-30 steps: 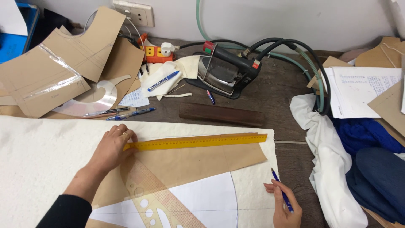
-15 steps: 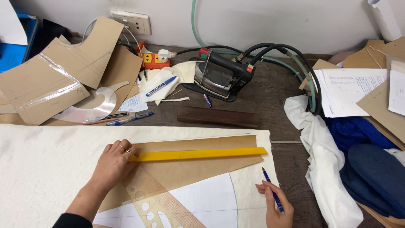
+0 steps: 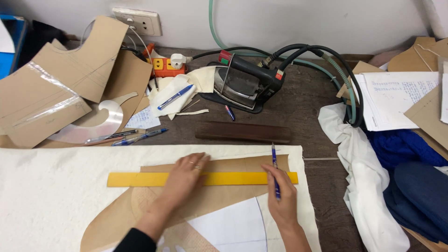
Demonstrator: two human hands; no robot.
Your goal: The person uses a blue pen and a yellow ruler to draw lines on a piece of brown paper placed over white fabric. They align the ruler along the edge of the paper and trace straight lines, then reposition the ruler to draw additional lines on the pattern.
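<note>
Across the yellow ruler (image 3: 140, 179), which lies flat on a brown paper pattern piece (image 3: 233, 164) over cream fabric (image 3: 56, 196), the left hand (image 3: 185, 176) presses down with open, spread fingers, gripping nothing and simply pinning the ruler in place. Toward the ruler's right end, the right hand (image 3: 280, 198) is closed around a blue pen (image 3: 275, 170), held upright with its tip at the ruler's far edge.

The likeliest trouble, as I judge it, is the ruler pivoting: the left hand bears on its middle only, so sideways pen pressure at the right end could swing it and bend the line. The pattern piece could also creep over the fabric, since nothing else weighs it down. A tilted pen could stray from the edge.

Beyond the ruler, a dark wooden block (image 3: 242, 132) lies parallel to it, and farther back sits one steam iron (image 3: 245, 84) with its hoses. Left of the iron I count one blue pen on white cloth (image 3: 175, 96), and two more pens (image 3: 126, 138) lie beside a clear curve template (image 3: 95, 123); a small one (image 3: 229, 112) lies just in front of the iron. That makes five pens, one ruler, one block, one iron. Cardboard pattern pieces (image 3: 70, 74) are stacked to the far left.
</note>
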